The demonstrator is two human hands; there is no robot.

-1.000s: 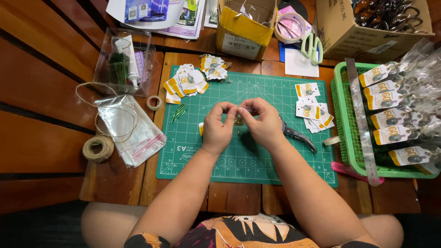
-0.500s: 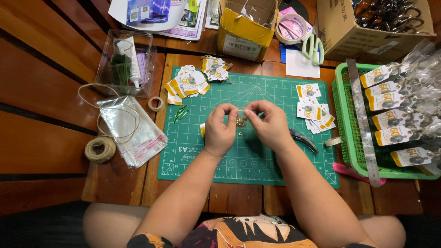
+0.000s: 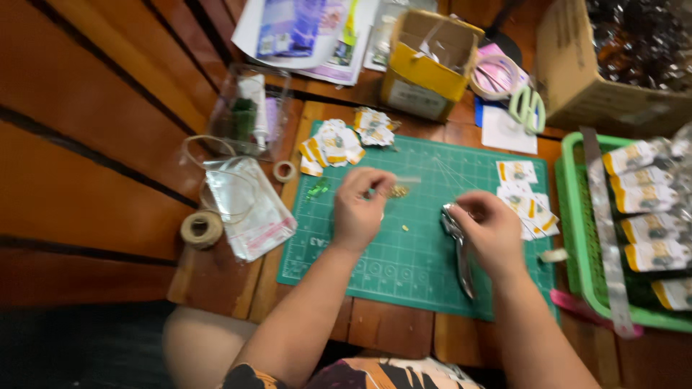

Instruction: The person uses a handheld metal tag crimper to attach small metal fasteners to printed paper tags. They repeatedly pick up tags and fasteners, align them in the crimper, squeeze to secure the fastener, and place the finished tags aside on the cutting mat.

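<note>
My left hand (image 3: pixel 364 205) rests on the green cutting mat (image 3: pixel 425 248), its fingertips pinching a small clear packet (image 3: pixel 405 181) with tiny gold bits inside, held just above the mat. My right hand (image 3: pixel 490 230) is to the right on the mat, closed around the handles of a pair of metal pliers (image 3: pixel 460 248) that lie along the mat pointing away from me. A tiny gold piece (image 3: pixel 405 227) lies loose on the mat between the hands. The picture is blurred.
Piles of white-and-orange paper tags (image 3: pixel 331 144) lie at the mat's far left, more tags (image 3: pixel 522 198) at its right. A green basket (image 3: pixel 580 238) of packaged items stands right; a twine spool (image 3: pixel 202 228), plastic bag (image 3: pixel 249 209), yellow box (image 3: pixel 425 68) and scissors (image 3: pixel 528 108) surround.
My hands were together at the mat's middle working a small item. Now they are apart: the right hand has moved right and taken hold of the pliers, the left keeps the small packet.
</note>
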